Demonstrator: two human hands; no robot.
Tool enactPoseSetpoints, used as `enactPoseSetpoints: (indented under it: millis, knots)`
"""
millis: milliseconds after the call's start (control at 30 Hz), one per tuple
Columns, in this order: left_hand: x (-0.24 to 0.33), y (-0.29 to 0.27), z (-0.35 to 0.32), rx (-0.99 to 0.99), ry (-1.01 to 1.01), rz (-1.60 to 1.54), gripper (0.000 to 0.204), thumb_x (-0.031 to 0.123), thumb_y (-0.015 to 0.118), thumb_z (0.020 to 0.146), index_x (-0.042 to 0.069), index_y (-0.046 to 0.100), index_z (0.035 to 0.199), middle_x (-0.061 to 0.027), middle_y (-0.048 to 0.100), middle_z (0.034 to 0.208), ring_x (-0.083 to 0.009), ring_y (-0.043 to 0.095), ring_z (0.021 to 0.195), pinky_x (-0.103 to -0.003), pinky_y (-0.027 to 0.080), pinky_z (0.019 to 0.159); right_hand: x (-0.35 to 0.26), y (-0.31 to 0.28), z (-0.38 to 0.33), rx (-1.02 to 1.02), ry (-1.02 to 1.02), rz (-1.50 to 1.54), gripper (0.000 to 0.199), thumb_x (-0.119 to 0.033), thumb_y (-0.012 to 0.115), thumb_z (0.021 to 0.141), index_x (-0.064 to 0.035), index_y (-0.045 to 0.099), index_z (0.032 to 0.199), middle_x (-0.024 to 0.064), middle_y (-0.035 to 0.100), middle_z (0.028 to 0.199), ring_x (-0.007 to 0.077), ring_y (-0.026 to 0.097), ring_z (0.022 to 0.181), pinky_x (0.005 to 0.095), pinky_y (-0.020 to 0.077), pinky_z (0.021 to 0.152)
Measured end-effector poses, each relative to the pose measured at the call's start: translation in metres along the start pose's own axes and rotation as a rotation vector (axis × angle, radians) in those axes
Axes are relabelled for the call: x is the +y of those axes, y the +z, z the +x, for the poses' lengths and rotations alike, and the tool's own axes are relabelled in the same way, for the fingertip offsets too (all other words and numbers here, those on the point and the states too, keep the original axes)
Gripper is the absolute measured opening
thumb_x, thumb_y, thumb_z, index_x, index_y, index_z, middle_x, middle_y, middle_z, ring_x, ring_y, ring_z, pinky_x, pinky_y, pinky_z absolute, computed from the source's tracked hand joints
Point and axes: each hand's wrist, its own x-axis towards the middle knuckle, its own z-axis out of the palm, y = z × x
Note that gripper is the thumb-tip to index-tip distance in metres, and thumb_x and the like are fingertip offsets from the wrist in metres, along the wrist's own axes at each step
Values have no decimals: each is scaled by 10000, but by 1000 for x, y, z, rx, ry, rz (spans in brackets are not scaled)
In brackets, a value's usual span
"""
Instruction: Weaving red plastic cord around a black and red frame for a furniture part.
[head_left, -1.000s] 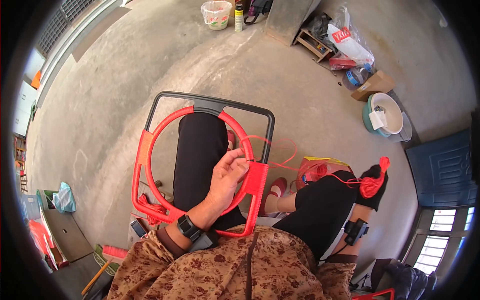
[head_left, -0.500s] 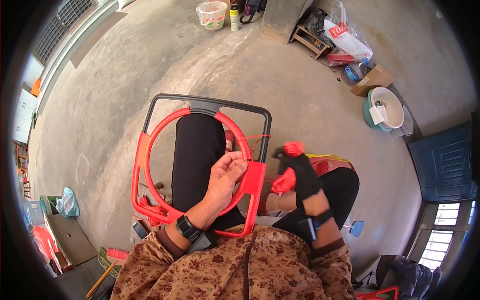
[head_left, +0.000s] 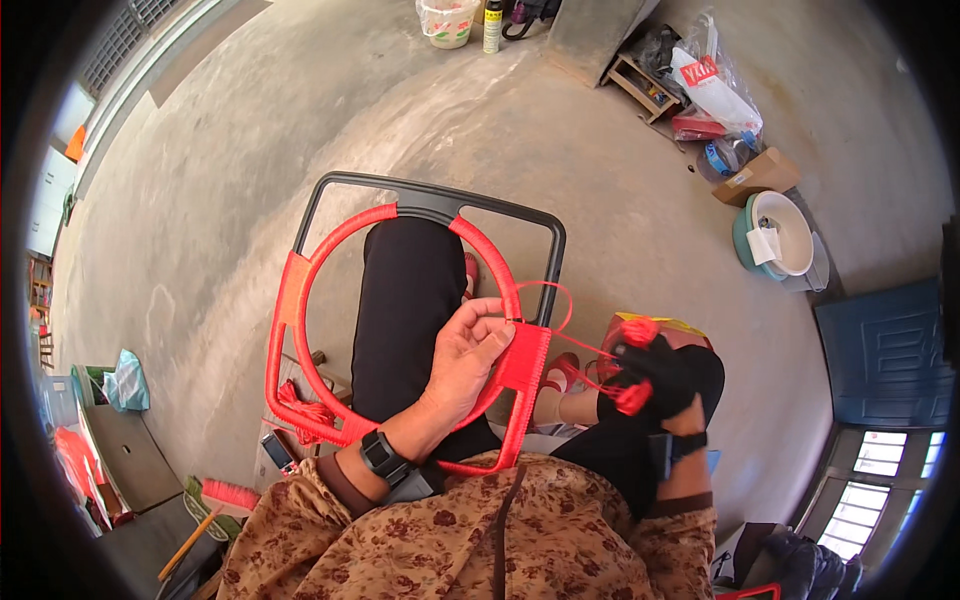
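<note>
A square black frame (head_left: pixel 420 194) with a ring inside it rests across my lap, much of it wrapped in red cord. Its far side and upper right corner show bare black. My left hand (head_left: pixel 467 350) pinches the ring's right side, just where the wrapped red panel (head_left: pixel 523 358) joins it. Off to the right, my right hand (head_left: pixel 660 378), in a black glove, is closed around a bundle of red cord (head_left: pixel 632 398). A strand of red cord (head_left: pixel 571 306) loops from the frame by my left fingertips across to that bundle.
A loose red cord heap (head_left: pixel 308 412) and a phone (head_left: pixel 278 452) lie on a wooden surface at my left. Beyond my right knee sits a red and yellow bag (head_left: pixel 680 335). Basins (head_left: pixel 785 235), a cardboard box (head_left: pixel 757 178) and a broom (head_left: pixel 228 497) stand farther off.
My right hand has moved right and down with the cord bundle, drawing the strand out from the frame. My left hand keeps its pinch. The whole view has shifted slightly.
</note>
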Motion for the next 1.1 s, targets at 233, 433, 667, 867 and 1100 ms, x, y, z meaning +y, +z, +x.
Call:
enactPoseSetpoints:
  millis: [233, 433, 667, 867, 1100]
  knots:
    - [0, -2, -1, 9, -4, 32, 164, 57, 606, 899, 27, 551, 1051, -34, 656, 906, -80, 619, 817, -223, 501, 754, 10, -62, -14, -81, 153, 181, 243, -243, 612, 893, -44, 598, 1031, 28, 631, 832, 95, 583, 704, 244, 466, 596]
    - [-4, -7, -1, 1, 46, 74, 142, 55, 608, 898, 20, 553, 1025, -52, 660, 909, -89, 627, 814, -231, 514, 742, -6, -4, -35, -152, 291, 389, 229, -250, 595, 901, -47, 611, 1006, 37, 639, 824, 101, 589, 705, 244, 461, 593]
    - [-5, 2, -1, 18, 28, 134, 115, 64, 607, 902, 13, 557, 992, -56, 662, 875, -92, 634, 771, -231, 527, 714, -63, 80, 45, -218, 464, 641, 223, -258, 576, 911, -51, 626, 977, 48, 648, 815, 109, 597, 708, 243, 455, 590]
    - [-4, -4, -2, 27, 12, 104, 108, 103, 605, 911, 31, 571, 984, -42, 663, 875, -89, 635, 770, -237, 522, 717, -52, 74, 40, -173, 381, 842, 253, -267, 568, 885, -20, 597, 933, 109, 654, 833, 145, 588, 695, 263, 463, 634]
    - [-6, -5, 0, 30, -9, 96, 102, 131, 603, 917, 41, 584, 962, -25, 663, 846, -84, 636, 749, -243, 522, 702, -88, 87, 36, 179, 453, 1278, 156, -237, 554, 908, -87, 518, 882, 124, 603, 799, 141, 456, 561, 275, 383, 527]
